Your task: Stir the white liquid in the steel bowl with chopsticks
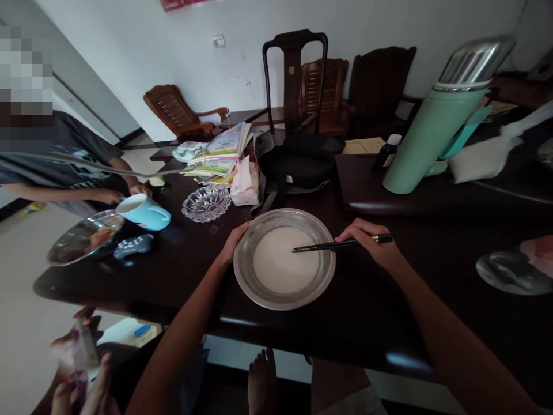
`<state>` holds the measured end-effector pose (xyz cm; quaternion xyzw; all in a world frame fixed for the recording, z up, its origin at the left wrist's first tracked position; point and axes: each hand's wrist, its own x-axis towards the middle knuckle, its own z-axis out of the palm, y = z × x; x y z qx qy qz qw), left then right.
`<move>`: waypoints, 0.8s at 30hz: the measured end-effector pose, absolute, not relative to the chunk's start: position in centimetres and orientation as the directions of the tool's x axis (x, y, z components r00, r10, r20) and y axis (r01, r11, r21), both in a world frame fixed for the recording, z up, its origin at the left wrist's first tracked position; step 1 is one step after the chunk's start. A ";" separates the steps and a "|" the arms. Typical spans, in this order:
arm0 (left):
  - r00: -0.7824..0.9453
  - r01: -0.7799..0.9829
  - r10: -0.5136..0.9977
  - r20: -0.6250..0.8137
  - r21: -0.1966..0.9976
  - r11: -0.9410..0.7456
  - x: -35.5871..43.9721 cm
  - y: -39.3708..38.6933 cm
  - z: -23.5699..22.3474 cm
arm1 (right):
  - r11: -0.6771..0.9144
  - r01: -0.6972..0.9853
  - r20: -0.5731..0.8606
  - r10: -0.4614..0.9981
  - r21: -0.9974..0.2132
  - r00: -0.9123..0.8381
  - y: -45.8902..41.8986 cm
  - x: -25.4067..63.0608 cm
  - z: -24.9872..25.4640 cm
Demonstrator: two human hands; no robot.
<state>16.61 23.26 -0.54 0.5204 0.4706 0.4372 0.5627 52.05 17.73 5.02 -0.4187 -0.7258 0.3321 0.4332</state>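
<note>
A round metal bowl [242, 279] stands on the dark table in front of me, with a cloudy white liquid [280, 265] inside. My left hand [235, 243] grips the bowl's left side, some of its fingers hidden behind the wall. In my right hand [370, 238] is a pair of dark chopsticks [322, 246] with gold bands near the top. They lie low across the right rim, and their tips reach the liquid around the middle of the bowl.
Behind the bowl are a black bag [298, 167], a tissue box [245, 187], a glass dish [206, 204] and stacked books [222, 151]. A green thermos [436, 132] stands right. Leftward are a blue mug [147, 213], game controller [133, 246], another metal bowl [64, 253] and another person [86, 155]. Someone's hands [82, 369] hold an object lower left.
</note>
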 end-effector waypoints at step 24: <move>0.156 -0.006 0.983 -0.094 0.995 0.096 17.1 22.9 0.1 | 0.411 0.229 0.307 0.872 -0.883 -0.381 17.6 52.0 4.7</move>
